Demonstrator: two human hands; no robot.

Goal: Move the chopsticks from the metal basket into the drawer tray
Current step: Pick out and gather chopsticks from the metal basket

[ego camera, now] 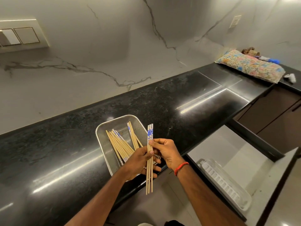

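A metal mesh basket [104,128] sits on the black counter near its front edge, with several wooden chopsticks [119,145] with blue-and-white tops lying in it. I hold a small bundle of chopsticks [150,176] upright above the basket's right side. My left hand [140,162] grips the bundle at its middle. My right hand [166,151] pinches the same bundle just below the blue tops. A white drawer tray [228,186] lies in the open drawer at the lower right.
The black granite counter [179,101] runs from left to far right under a marble wall. A floral cushion [250,66] and small items lie at the far right end. The open drawer's dark front edge [254,139] juts out below the counter.
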